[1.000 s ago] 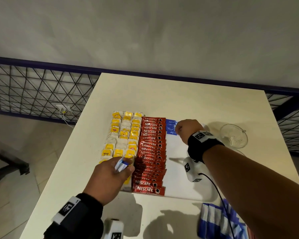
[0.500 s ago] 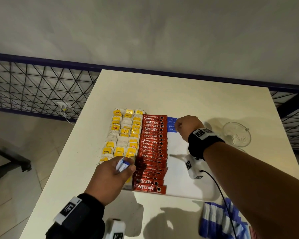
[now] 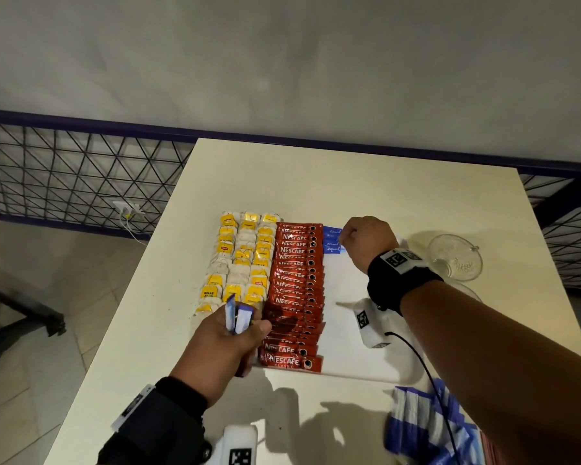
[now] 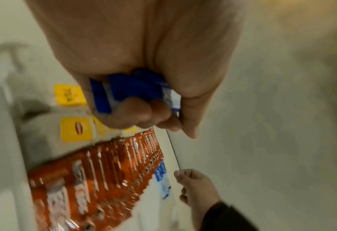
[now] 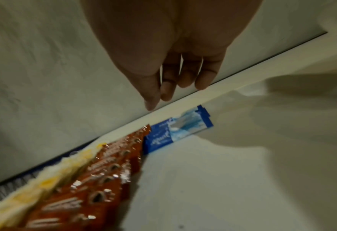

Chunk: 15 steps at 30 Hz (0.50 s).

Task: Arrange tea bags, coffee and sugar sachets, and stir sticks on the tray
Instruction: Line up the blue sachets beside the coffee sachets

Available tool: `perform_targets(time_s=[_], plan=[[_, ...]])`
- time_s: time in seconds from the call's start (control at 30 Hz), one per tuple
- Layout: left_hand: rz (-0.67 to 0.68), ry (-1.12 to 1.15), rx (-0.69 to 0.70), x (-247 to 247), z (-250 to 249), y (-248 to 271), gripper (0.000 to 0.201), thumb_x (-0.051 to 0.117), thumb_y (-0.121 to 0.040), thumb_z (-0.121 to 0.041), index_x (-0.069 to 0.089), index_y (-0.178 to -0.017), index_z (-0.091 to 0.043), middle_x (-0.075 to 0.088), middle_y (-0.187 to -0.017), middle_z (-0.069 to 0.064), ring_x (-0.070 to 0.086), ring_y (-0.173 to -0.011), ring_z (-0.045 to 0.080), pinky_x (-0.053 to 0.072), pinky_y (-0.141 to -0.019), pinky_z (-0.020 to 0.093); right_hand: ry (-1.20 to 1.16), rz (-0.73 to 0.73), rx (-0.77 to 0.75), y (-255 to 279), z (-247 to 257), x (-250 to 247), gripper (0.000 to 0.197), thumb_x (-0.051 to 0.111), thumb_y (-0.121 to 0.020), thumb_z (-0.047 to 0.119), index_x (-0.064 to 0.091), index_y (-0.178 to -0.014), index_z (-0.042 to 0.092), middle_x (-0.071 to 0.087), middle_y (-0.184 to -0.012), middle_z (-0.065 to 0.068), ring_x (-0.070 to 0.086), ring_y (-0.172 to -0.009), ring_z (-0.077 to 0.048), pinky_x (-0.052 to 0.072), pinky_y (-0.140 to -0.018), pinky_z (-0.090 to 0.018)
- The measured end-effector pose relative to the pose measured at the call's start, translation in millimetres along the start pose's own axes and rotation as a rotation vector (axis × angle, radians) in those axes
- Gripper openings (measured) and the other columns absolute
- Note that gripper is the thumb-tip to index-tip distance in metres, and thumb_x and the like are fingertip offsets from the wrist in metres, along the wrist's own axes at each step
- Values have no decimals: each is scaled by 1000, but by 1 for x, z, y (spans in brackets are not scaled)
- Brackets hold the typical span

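Observation:
On the white tray [image 3: 341, 350] lie rows of yellow-tagged tea bags [image 3: 240, 260], a column of red Nescafe sachets [image 3: 296, 283] and, at the far end, a few blue sugar sachets [image 3: 332, 239]. My right hand [image 3: 346, 241] hovers just right of those blue sachets. In the right wrist view its fingers [image 5: 183, 78] hang fairly straight and hold nothing above the blue sachets [image 5: 175, 132]. My left hand [image 3: 245, 325] grips a bundle of blue-and-white sachets [image 3: 237, 317] over the tray's near-left part; the left wrist view shows the bundle [image 4: 136, 87] in its curled fingers.
Two clear glass cups [image 3: 457, 258] stand right of the tray. A heap of blue-and-white sachets [image 3: 420, 421] lies at the table's near right edge. The table [image 3: 316, 182] ends at a metal grid railing [image 3: 64, 169] on the left and back.
Both hands keep about the same places. The right hand stays by the blue sachets at the tray's far end, and the left still holds its bundle.

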<state>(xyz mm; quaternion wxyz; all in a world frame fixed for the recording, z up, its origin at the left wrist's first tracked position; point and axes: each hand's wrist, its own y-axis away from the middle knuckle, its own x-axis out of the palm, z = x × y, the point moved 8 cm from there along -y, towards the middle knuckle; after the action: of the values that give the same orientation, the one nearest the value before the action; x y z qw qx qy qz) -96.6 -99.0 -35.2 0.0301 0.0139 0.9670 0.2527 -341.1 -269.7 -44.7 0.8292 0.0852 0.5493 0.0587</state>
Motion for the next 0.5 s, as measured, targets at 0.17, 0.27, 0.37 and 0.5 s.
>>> perform_targets(time_s=[0.17, 0.27, 0.37, 0.5], plan=[[166, 688, -200, 41, 2, 8, 25, 59, -78, -1, 57, -103, -2, 59, -72, 12, 55, -54, 21, 50, -48, 34, -304, 68, -105, 57, 38, -12, 15, 54, -95, 32, 61, -85, 24, 65, -95, 7, 57, -85, -13, 40, -65, -14], [191, 569, -178, 52, -5, 18, 23, 49, -90, -14, 60, -109, -8, 68, -82, 11, 63, -57, 24, 51, -46, 33, -460, 291, -212, 97, 70, -3, 27, 52, -95, 41, 66, -85, 21, 66, -85, 7, 59, -79, -12, 46, -75, -24], [190, 450, -149, 58, -13, 24, 16, 47, -96, -12, 60, -103, -9, 68, -80, 13, 58, -53, 22, 40, -42, 24, -594, 390, -262, 125, 87, -1, 18, 62, -91, 33, 64, -74, 36, 66, -73, 14, 59, -71, 1, 48, -76, -25], [218, 379, -76, 66, -25, 35, 15, 46, -96, -5, 61, -101, -4, 69, -82, 15, 59, -54, 20, 40, -42, 24, -682, 345, -252, 141, 80, -9, 19, 68, -86, 19, 65, -73, 32, 63, -69, 15, 55, -66, 2, 44, -71, -24]])
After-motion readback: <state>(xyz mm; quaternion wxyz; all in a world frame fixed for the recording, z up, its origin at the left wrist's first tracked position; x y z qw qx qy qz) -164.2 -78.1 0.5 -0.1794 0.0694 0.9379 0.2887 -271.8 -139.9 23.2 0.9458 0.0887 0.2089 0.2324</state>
